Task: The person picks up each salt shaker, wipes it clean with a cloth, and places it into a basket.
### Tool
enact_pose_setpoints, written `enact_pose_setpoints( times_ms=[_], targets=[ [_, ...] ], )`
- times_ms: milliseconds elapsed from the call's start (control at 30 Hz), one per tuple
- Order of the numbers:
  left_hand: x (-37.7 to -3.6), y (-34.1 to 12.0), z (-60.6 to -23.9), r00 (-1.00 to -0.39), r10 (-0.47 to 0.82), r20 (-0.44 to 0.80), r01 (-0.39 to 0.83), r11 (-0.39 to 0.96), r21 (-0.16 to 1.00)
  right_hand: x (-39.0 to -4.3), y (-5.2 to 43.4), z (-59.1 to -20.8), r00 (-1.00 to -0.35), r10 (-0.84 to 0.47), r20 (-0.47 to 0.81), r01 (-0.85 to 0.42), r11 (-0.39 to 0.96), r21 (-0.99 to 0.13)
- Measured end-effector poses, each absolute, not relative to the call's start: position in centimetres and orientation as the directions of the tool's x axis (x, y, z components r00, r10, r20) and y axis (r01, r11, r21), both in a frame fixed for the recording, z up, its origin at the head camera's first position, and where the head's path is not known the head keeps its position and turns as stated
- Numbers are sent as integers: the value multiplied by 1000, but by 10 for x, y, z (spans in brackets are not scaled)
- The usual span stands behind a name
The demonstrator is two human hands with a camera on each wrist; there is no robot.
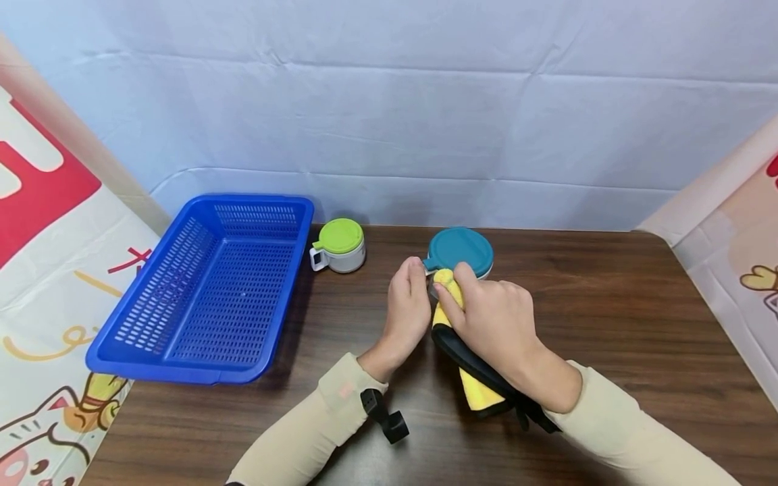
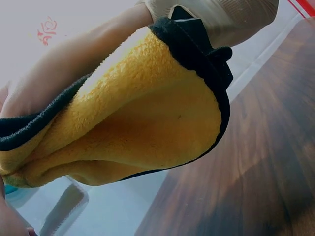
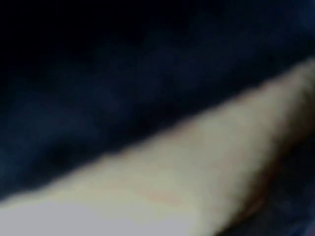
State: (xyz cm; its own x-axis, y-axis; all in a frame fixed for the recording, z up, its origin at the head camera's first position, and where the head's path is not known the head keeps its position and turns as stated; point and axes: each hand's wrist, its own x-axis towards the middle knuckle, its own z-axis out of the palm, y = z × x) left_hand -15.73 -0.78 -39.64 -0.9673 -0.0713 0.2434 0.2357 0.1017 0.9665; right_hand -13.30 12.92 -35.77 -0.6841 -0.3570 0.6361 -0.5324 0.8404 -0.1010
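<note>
My right hand grips a folded yellow towel with black edging, its bunched top pressed against the handle side of a jar with a teal lid. On the jar's left, my left hand holds it at the handle; those fingertips are mostly hidden. The left wrist view shows the towel hanging in a wide fold, with the pale jar partly behind it. Dark, blurred cloth fills much of the right wrist view.
A blue perforated basket stands on the left of the brown wooden table. Between it and the jar, farther back, is a smaller white jar with a green lid. A pale cloth wall rises behind the table.
</note>
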Motion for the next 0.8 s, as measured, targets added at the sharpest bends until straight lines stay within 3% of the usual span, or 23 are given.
enact_pose_setpoints(
  times_ms=[367,800],
  targets=[
    [-159,-10,-400,-959,-96,268,262,75,962,-131,131,-359,-691,-378,615,-544,833,-99],
    [-160,-13,-399,-958,-136,251,245,64,968,-123,135,-358,-650,-391,651,-572,816,-81]
  ],
)
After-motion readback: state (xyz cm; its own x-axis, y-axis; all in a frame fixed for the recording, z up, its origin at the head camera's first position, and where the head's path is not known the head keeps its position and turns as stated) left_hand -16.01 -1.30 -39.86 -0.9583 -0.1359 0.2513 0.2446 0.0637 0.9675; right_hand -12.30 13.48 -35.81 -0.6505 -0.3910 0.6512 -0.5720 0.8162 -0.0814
